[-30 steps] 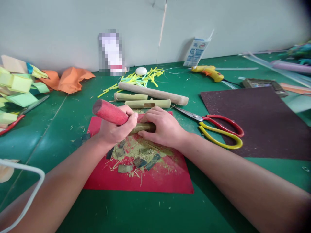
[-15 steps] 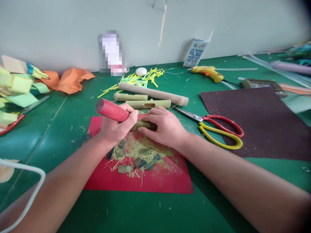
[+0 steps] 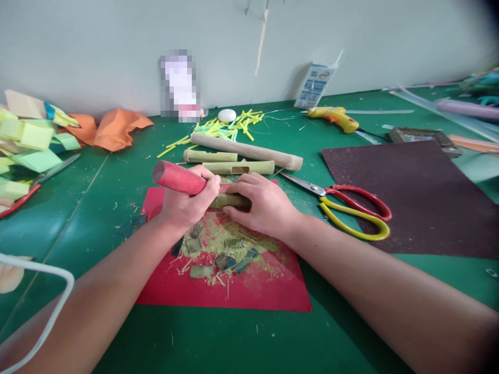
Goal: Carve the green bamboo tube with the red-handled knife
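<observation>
My left hand (image 3: 189,202) is closed around a tool with a thick red wooden handle (image 3: 179,177). The handle's butt points up and to the left, and the tool's working end is hidden by my fingers. A short piece of bamboo (image 3: 230,201) lies between the two hands. Curled over its right end is my right hand (image 3: 265,202), holding it down. Beneath them lies a red sheet (image 3: 268,291), strewn with pale sawdust (image 3: 218,228) and several dark bamboo chips (image 3: 201,271).
Cut bamboo pieces (image 3: 249,167) and a longer pale stick (image 3: 249,150) lie behind my hands. Red-and-yellow-handled scissors (image 3: 351,205) rest to the right, partly on a dark brown sheet (image 3: 424,202). Farther back are a yellow glue gun (image 3: 335,118) and yellow straw pieces (image 3: 249,122).
Both hands keep nearly the same place and grip. The red handle has dipped very slightly, and a little more of the bamboo shows by my right thumb.
</observation>
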The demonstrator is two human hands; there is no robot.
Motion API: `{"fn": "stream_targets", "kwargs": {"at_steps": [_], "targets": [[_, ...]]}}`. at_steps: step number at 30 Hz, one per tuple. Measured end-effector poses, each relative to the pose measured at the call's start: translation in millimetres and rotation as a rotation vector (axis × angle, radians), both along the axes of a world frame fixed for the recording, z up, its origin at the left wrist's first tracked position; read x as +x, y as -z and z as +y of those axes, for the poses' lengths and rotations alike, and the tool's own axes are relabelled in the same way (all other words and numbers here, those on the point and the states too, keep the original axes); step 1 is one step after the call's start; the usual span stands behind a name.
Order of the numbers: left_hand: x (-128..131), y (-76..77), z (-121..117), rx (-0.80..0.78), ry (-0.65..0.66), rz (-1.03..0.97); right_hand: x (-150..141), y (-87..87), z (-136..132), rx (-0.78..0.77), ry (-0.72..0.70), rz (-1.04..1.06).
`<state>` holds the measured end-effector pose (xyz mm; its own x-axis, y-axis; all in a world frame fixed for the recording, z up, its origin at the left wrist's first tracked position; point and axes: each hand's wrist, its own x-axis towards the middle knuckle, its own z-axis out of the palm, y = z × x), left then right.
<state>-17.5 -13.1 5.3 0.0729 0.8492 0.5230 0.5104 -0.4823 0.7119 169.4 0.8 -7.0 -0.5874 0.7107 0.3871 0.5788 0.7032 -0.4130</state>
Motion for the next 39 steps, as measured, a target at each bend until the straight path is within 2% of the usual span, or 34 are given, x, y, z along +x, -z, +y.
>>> {"fn": "stream_targets", "kwargs": {"at_steps": [5,10,14,17,20,22,26,28,34,39], "targets": [[-0.8,-1.8,0.5,0.02,0.033,0.067,-0.9,0.1,0.6,-0.026,0.006,-0.007],[2.5,-2.2,2.2,-0.021,0.058,0.299,-1.9,2.0,2.3,-0.01,0.005,-0.047],[6.3,2.7,4.4,-0.06,0.059,0.251,-2.9,2.2,3.2,0.0,0.008,-0.048],[9.4,2.6,4.8,-0.097,-0.009,0.265,-3.8,2.0,3.4,-0.006,0.011,-0.035],[11.1,-5.0,3.1,-0.128,-0.07,0.31,-4.1,1.9,3.4,-0.007,0.014,-0.023],[9.9,-13.0,0.9,-0.157,-0.018,0.299,-3.9,1.8,3.3,0.001,0.019,-0.015],[3.0,-23.9,-1.9,-0.252,0.194,0.224,-2.6,1.6,3.2,0.0,0.039,-0.006],[0.4,-22.9,-1.1,-0.245,0.21,0.203,-2.1,1.8,3.1,-0.011,0.044,-0.005],[0.6,-7.7,3.7,-0.141,0.127,0.152,-2.2,2.1,3.5,-0.022,0.05,0.003],[0.3,-3.4,1.9,-0.159,0.105,0.138,-2.3,0.2,4.0,-0.067,0.077,0.013]]}}
